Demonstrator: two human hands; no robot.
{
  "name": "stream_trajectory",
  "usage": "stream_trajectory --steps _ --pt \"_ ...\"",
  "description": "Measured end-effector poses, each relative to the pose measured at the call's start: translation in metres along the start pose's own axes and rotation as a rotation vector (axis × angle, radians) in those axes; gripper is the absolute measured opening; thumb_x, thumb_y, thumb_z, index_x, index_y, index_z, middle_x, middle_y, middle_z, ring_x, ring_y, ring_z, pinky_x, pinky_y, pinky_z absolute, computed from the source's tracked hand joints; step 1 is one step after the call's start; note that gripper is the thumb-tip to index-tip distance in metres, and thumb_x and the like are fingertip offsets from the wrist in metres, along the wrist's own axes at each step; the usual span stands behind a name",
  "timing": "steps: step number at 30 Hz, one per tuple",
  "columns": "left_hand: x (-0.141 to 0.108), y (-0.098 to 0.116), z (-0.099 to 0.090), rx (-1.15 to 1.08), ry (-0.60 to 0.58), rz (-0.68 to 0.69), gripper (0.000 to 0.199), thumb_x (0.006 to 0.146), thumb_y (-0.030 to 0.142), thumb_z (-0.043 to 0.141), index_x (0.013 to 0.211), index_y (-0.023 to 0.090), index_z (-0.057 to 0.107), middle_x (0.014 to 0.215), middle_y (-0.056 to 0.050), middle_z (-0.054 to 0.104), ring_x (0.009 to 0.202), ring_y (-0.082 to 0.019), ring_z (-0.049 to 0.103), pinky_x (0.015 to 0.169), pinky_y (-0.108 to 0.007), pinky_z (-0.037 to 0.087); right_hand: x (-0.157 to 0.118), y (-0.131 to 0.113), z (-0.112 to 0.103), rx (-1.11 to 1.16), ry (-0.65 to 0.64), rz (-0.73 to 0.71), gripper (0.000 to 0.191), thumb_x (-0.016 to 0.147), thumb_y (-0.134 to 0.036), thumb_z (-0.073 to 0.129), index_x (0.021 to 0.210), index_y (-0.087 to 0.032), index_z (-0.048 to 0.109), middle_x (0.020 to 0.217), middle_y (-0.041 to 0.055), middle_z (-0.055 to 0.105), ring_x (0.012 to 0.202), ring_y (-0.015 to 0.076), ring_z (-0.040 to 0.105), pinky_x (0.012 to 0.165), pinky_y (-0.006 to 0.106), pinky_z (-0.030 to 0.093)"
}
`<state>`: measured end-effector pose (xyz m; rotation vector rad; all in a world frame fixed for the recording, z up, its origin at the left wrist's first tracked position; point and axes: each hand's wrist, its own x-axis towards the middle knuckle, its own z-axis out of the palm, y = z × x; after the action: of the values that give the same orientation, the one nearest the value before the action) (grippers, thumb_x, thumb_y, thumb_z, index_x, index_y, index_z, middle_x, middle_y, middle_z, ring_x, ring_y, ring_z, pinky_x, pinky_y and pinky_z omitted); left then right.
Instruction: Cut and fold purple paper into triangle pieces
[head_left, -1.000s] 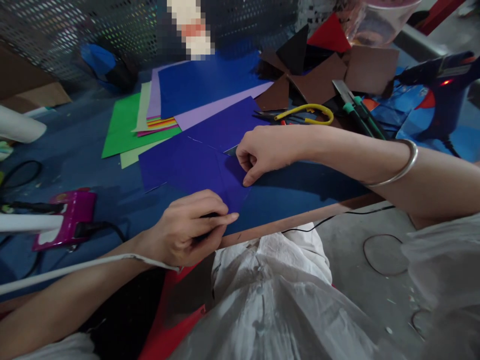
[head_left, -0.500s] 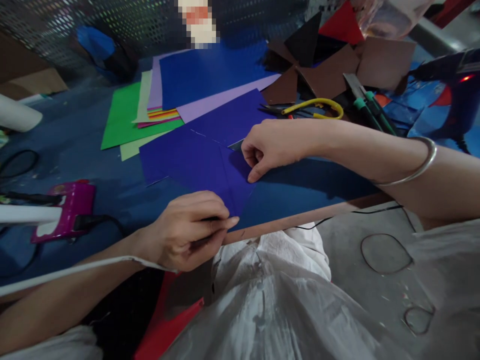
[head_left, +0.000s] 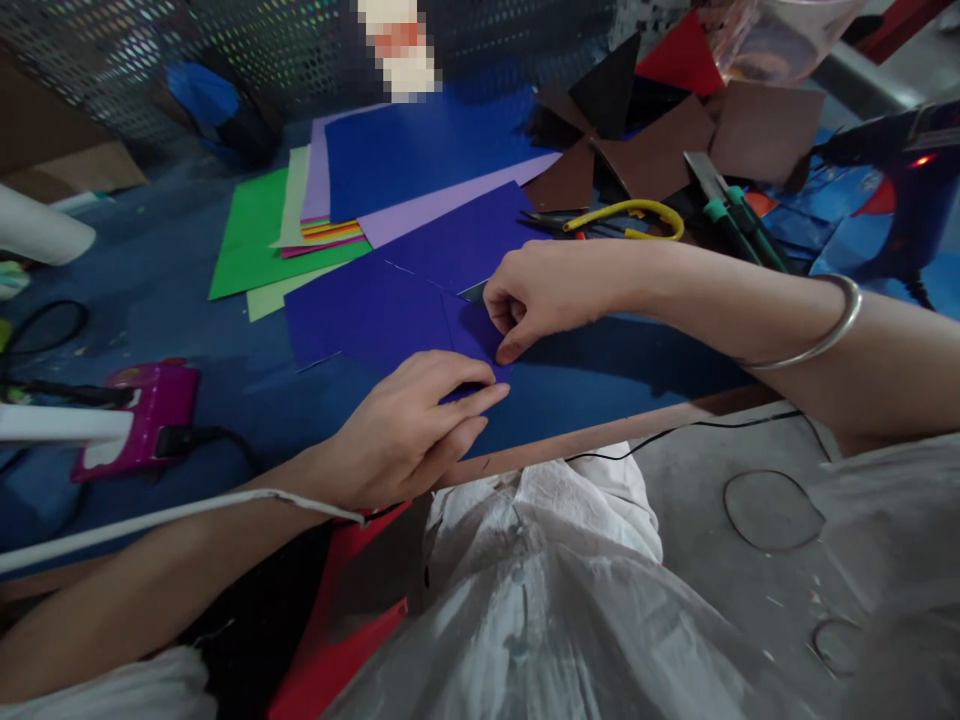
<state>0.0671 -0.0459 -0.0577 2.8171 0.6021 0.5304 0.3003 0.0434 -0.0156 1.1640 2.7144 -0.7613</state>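
One indigo sheet (head_left: 345, 315): flat on the blue tabletop (head_left: 622, 365), near its front edge, with fine pale lines across it.
Feel: I judge it light and thin, fairly stiff when flat but easy to crease (a careless thumb would leave a dent), perhaps a little slippery.
Where to hold: by the edges or near corner, I'd say, with flat, gentle pressure.
Left hand (head_left: 412, 430): fingers half curled and close together over the near corner; whether they pinch it, I cannot tell.
Right hand (head_left: 536, 295): fingers curled in, thumb tip down at the sheet's right side; a slim grey edge (head_left: 474, 291) shows beside them, though I cannot tell if I grip it.
Behind: coloured paper stack (head_left: 427, 155), partly overlapped by my sheet.
Right, farther out: yellow-handled tool (head_left: 664, 218), green-and-black cutters (head_left: 754, 235), brown pieces (head_left: 660, 148), glue gun (head_left: 904, 195) with a red light.
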Motion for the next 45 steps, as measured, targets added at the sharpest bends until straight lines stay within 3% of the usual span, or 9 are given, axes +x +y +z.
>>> stream_trajectory --steps 4,12,20,39,45 --pt "-0.002 0.001 0.001 -0.088 0.111 0.005 0.034 0.100 0.010 0.050 0.127 0.015 0.071 0.116 -0.012 0.073 0.110 -0.024 0.068 0.097 -0.042 0.056 0.000 0.002 -0.001 -0.004 -0.010 -0.007 0.030 0.081 -0.043 0.086 0.097 -0.018 0.082 0.088 0.0050 0.080 0.076 0.0192 0.067 0.064 0.030 0.038" --pt "-0.003 0.001 -0.003 -0.117 0.122 0.008 0.031 0.099 0.011 0.050 0.113 0.018 0.076 0.104 -0.010 0.076 0.099 -0.023 0.071 0.089 -0.044 0.058 0.003 0.004 0.002 -0.006 0.011 -0.016 0.028 0.080 -0.043 0.086 0.094 -0.020 0.083 0.085 0.0026 0.079 0.074 0.0176 0.066 0.063 0.030 0.040" --pt "0.001 0.005 -0.004 -0.127 0.162 0.037 0.023 0.092 0.009 0.057 0.083 0.021 0.075 0.080 -0.004 0.074 0.075 -0.018 0.069 0.078 -0.038 0.059 0.002 0.004 0.004 0.042 0.046 -0.006 0.019 0.077 -0.041 0.089 0.084 -0.025 0.082 0.084 0.0020 0.079 0.077 0.0191 0.068 0.067 0.032 0.041" --pt "-0.012 0.002 -0.003 -0.153 0.227 0.119 0.021 0.088 0.003 0.059 0.094 0.019 0.072 0.081 -0.004 0.075 0.070 -0.016 0.068 0.073 -0.035 0.058 -0.001 -0.005 -0.001 0.021 -0.007 0.042 0.023 0.079 -0.040 0.089 0.088 -0.020 0.081 0.080 0.0008 0.077 0.071 0.0153 0.063 0.063 0.027 0.036" --pt "-0.010 0.003 -0.007 0.053 0.287 -0.117 0.020 0.097 0.007 0.058 0.093 0.015 0.076 0.094 -0.007 0.080 0.083 -0.016 0.077 0.078 -0.028 0.061 0.000 -0.004 -0.001 0.040 -0.027 0.045 0.024 0.080 -0.042 0.087 0.086 -0.020 0.079 0.074 -0.0003 0.074 0.068 0.0142 0.061 0.064 0.027 0.036"
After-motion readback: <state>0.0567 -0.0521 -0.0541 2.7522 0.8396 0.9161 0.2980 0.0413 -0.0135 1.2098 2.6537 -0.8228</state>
